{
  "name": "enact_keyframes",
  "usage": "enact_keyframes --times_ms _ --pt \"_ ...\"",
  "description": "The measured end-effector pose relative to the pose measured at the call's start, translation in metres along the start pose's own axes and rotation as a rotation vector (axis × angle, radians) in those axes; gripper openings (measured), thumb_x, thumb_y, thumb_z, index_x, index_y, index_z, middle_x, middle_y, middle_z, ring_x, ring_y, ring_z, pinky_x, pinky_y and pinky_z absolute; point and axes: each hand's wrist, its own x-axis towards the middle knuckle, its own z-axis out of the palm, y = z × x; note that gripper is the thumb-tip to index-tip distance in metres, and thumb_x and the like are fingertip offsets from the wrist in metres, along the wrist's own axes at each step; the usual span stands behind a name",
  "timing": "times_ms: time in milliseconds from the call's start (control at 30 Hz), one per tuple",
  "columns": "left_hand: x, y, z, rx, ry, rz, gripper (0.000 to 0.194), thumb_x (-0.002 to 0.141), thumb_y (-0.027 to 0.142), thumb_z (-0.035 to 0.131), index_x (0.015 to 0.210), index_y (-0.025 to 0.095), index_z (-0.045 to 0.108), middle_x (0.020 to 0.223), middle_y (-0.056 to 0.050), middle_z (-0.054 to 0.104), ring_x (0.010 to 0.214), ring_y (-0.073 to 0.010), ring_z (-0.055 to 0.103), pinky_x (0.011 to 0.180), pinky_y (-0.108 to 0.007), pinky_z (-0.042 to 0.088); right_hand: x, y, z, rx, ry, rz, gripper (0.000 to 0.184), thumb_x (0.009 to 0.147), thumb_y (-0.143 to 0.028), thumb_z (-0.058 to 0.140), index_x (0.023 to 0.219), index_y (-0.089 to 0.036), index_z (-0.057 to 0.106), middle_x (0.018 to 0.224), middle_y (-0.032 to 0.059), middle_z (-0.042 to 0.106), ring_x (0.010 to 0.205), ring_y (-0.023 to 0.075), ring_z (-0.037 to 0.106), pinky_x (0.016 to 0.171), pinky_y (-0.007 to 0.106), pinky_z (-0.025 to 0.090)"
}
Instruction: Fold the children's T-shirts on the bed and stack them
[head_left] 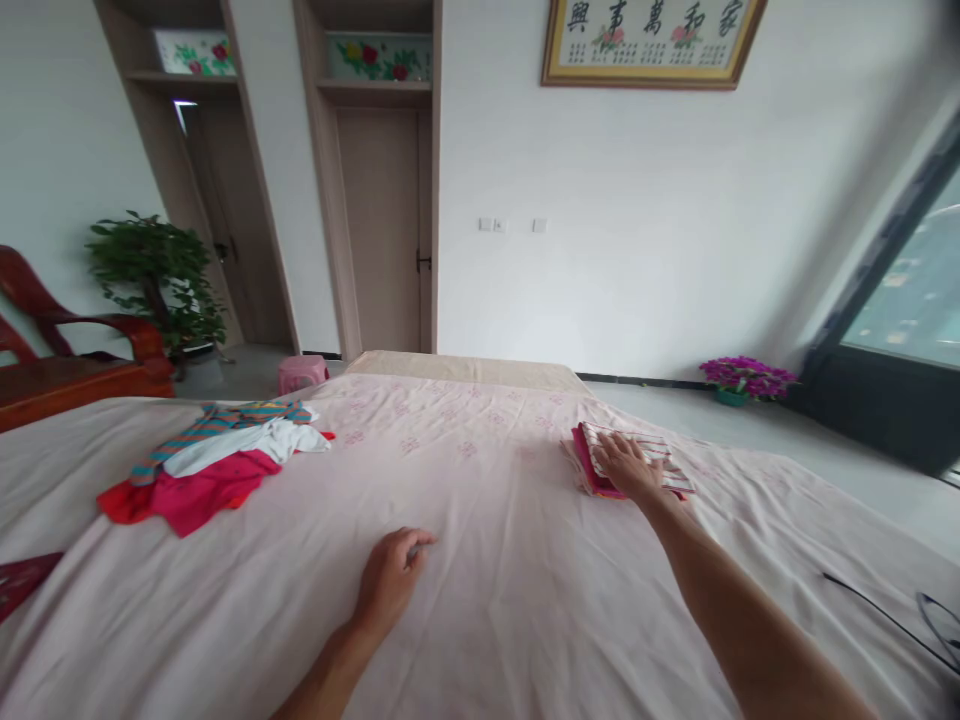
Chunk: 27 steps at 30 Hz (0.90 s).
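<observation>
My right hand (630,462) lies flat with fingers spread on a folded white cloth with dark red stripes (679,477). That cloth tops a small stack of folded cloths, and a pink-red folded edge (580,450) shows beneath it. Lower and nearer the middle, my left hand (391,568) hovers above or rests on the pale bedsheet (480,500); which of the two I cannot tell. Its fingers are loosely bent, a gap shows by the thumb, and no object is visible in it. To the left sits a loose pile of clothes: striped (214,428), white (240,446) and pink-red (217,487).
A dark red item (26,583) lies at the left edge. Thin dark cords (885,620) lie at the lower right. Beyond the bed stand a pink stool (302,373), a wooden chair (90,350), a potted plant (157,280) and purple flowers (746,376).
</observation>
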Motion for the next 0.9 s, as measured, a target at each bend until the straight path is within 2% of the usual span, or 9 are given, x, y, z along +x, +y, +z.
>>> enact_keyframes --times_ms 100,200,267,367,500,600,667,800,900 --pt "0.001 0.002 -0.002 -0.002 0.019 -0.005 0.032 0.081 0.016 0.046 0.098 0.023 0.073 0.105 -0.005 0.073 0.104 -0.0177 0.064 0.099 -0.030 0.043 -0.016 -0.030 0.005 0.057 0.130 0.024 0.044 0.098 -0.034 0.031 0.134 -0.028 0.055 0.146 0.0074 0.048 0.136 0.0292 0.035 0.109 0.059 0.025" --pt "-0.001 0.004 -0.004 -0.022 0.048 -0.023 0.031 0.079 0.015 0.049 0.097 0.024 0.073 0.104 -0.005 0.074 0.104 -0.0186 0.065 0.098 -0.031 0.044 -0.053 -0.076 0.019 0.125 0.196 -0.187 0.044 0.096 -0.025 0.034 0.135 -0.025 0.055 0.144 0.0043 0.051 0.139 0.0232 0.034 0.115 0.046 0.022" --pt "-0.002 0.004 -0.003 -0.067 0.070 -0.041 0.031 0.077 0.015 0.050 0.097 0.023 0.072 0.104 -0.005 0.074 0.105 -0.0188 0.065 0.099 -0.031 0.045 -0.081 -0.105 0.031 0.154 0.112 -0.300 0.045 0.095 -0.028 0.037 0.136 -0.024 0.055 0.145 0.0044 0.051 0.140 0.0237 0.034 0.115 0.043 0.025" --pt "-0.001 -0.001 0.000 -0.214 0.137 -0.066 0.033 0.078 0.015 0.049 0.102 0.021 0.070 0.108 -0.006 0.073 0.105 -0.0175 0.066 0.099 -0.031 0.047 -0.112 -0.137 0.046 0.163 -0.030 -0.310 0.050 0.095 -0.034 0.038 0.142 -0.022 0.049 0.150 0.0049 0.045 0.141 0.0268 0.033 0.114 0.045 0.026" --pt "0.014 -0.020 -0.015 -0.330 0.341 -0.066 0.034 0.081 0.018 0.047 0.108 0.018 0.067 0.113 -0.008 0.071 0.104 -0.0161 0.067 0.093 -0.029 0.052 -0.124 -0.149 0.054 0.149 -0.096 -0.282 0.050 0.097 -0.035 0.033 0.142 -0.022 0.049 0.150 0.0048 0.044 0.141 0.0260 0.033 0.117 0.048 0.021" --pt "0.033 -0.045 -0.058 -0.165 0.531 -0.124 0.035 0.080 0.016 0.048 0.110 0.018 0.065 0.113 -0.009 0.069 0.097 -0.0168 0.068 0.088 -0.029 0.055 -0.123 -0.148 0.053 0.148 -0.082 -0.291 0.049 0.097 -0.036 0.032 0.142 -0.023 0.049 0.150 0.0052 0.044 0.142 0.0250 0.033 0.117 0.047 0.021" --pt "0.045 -0.065 -0.102 -0.086 0.617 -0.190 0.039 0.080 0.014 0.048 0.116 0.017 0.063 0.119 -0.012 0.065 0.098 -0.0195 0.067 0.090 -0.034 0.054 -0.122 -0.147 0.052 0.147 -0.080 -0.292 0.049 0.097 -0.036 0.032 0.141 -0.023 0.050 0.150 0.0055 0.045 0.141 0.0246 0.034 0.117 0.046 0.022" --pt "0.057 -0.106 -0.196 0.125 0.790 -0.374 0.038 0.080 0.010 0.048 0.116 0.013 0.060 0.131 -0.018 0.055 0.125 -0.0316 0.051 0.102 -0.048 0.042 -0.123 -0.149 0.051 0.146 -0.084 -0.283 0.049 0.097 -0.037 0.033 0.140 -0.023 0.051 0.149 0.0050 0.046 0.141 0.0244 0.034 0.117 0.045 0.022" --pt "0.053 -0.132 -0.253 0.254 0.832 -0.530 0.039 0.079 0.010 0.053 0.118 0.008 0.055 0.139 -0.023 0.046 0.124 -0.0395 0.049 0.096 -0.058 0.041 -0.123 -0.150 0.051 0.148 -0.082 -0.277 0.049 0.097 -0.036 0.033 0.140 -0.023 0.051 0.149 0.0048 0.046 0.141 0.0245 0.035 0.117 0.045 0.022"
